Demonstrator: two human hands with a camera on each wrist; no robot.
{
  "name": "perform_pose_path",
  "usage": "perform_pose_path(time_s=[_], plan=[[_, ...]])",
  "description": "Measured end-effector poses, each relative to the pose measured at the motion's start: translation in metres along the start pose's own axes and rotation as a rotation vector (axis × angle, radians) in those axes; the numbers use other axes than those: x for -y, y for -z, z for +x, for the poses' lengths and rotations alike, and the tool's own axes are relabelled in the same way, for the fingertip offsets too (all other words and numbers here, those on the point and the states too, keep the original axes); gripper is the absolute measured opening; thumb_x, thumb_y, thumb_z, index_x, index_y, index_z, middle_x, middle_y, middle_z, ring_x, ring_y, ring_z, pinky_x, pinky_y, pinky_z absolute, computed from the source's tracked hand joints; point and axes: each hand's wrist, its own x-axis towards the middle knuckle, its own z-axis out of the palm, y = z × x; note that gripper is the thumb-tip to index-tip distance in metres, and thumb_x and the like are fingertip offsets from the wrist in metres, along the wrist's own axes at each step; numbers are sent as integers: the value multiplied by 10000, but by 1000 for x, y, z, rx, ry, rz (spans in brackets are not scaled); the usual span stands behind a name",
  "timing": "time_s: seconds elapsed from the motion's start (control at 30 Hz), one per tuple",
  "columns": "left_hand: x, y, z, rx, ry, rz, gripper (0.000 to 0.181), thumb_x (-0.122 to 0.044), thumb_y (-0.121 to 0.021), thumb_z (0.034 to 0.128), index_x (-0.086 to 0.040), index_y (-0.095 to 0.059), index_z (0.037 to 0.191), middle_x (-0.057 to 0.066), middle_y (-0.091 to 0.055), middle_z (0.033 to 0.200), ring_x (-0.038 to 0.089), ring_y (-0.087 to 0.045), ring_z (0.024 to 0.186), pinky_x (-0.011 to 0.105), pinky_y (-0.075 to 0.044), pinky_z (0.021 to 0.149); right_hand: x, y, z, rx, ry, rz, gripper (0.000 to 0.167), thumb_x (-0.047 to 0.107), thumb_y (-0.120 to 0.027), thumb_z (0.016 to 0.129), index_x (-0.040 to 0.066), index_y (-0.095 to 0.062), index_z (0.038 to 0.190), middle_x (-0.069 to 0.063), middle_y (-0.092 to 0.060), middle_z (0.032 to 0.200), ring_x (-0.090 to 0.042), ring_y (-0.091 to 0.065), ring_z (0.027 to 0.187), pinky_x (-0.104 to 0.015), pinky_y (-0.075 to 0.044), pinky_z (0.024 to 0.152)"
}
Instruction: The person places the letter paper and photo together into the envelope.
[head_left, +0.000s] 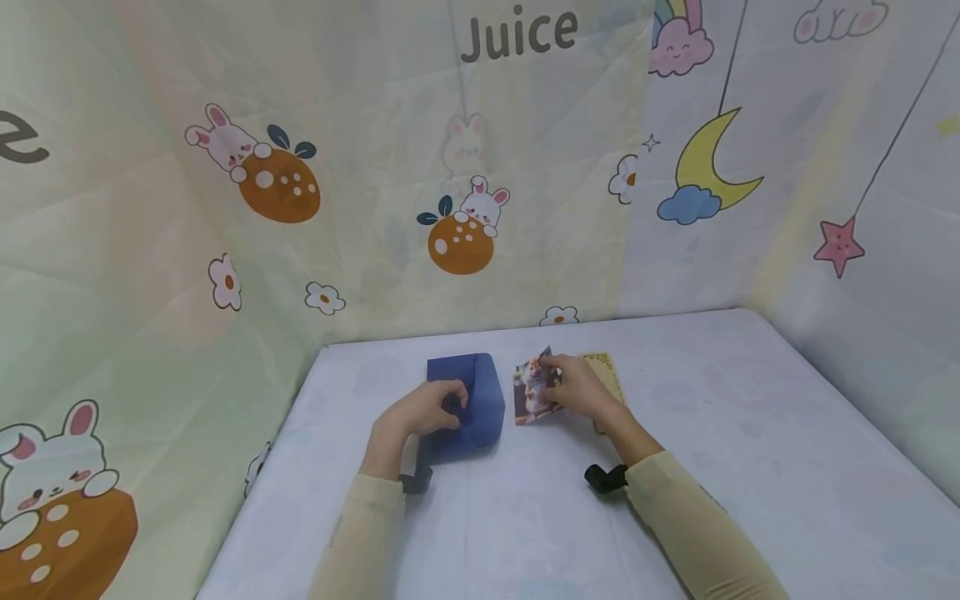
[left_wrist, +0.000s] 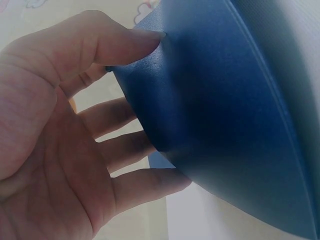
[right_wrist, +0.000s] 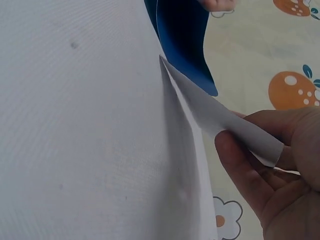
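A blue paper envelope [head_left: 486, 412] is on the white table, left of centre. My left hand [head_left: 423, 408] pinches its raised edge, thumb on the near face and fingers behind, as the left wrist view of the envelope [left_wrist: 215, 100] shows. To the right, my right hand [head_left: 581, 387] pinches a small picture card [head_left: 528, 396] printed with a light-furred animal figure. In the right wrist view the card's plain white back [right_wrist: 215, 112] shows, tilted up with one corner at the tabletop. Partly hidden behind my right hand lies a gold-patterned card [head_left: 606, 371].
The white table [head_left: 510, 533] reaches back to a hanging cloth [head_left: 360, 250] printed with rabbits, oranges and flowers. More printed cloth closes off the left and right sides. Dark straps [head_left: 604, 479] sit at both wrists.
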Motion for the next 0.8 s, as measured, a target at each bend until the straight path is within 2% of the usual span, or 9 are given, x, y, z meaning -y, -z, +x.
perform_pose_path(time_s=[0.1, 0.2, 0.27, 0.33, 0.57, 0.8], plan=[[1, 0, 0, -1, -2, -3, 303, -55, -779, 823, -241, -623, 1004, 10, -613, 966, 183, -566, 823, 340, -468, 681, 2, 1, -1, -2, -1, 17, 635, 114, -781, 888, 7, -549, 1469, -248, -561, 1480, -356, -620, 1222, -487, -532, 978], [1, 0, 1, -2, -1, -4, 304, -53, -778, 821, -240, -623, 1003, 8, -617, 966, 183, -567, 825, 339, -468, 683, 4, 2, -2, 6, 1, 58, 647, 87, -709, 915, 41, -494, 1524, -225, -563, 1483, -306, -640, 1041, -420, -561, 822], [1, 0, 1, -1, 1, -3, 306, -53, -777, 820, -243, -622, 1003, 6, -619, 966, 182, -570, 822, 338, -469, 681, 5, 3, -2, 13, 11, 87, 669, 63, -664, 916, 66, -459, 1553, -204, -592, 1441, -244, -598, 895, -354, -529, 699], [1, 0, 1, -1, 5, -1, 307, -52, -779, 818, -243, -620, 1000, 4, -621, 969, 181, -573, 823, 337, -470, 684, 5, 3, -2, 17, 38, 109, 685, 36, -634, 918, 68, -428, 1571, -197, -595, 1423, -208, -568, 819, -311, -503, 636], [0, -1, 1, -1, 2, 1, 304, -50, -786, 817, -227, -623, 1002, 12, -622, 986, 190, -575, 845, 341, -468, 702, 3, 1, 0, 23, 119, 114, 708, 0, -675, 930, 13, -388, 1577, -225, -413, 1608, -181, -622, 872, -275, -541, 697], [-2, 0, 1, -2, -7, 8, 303, -46, -791, 811, -209, -627, 1007, 14, -617, 983, 192, -568, 849, 343, -460, 704, 6, 2, -1, -1, 69, 180, 770, 16, -762, 898, 27, -398, 1576, -217, -396, 1621, -145, -645, 778, -264, -544, 635]])
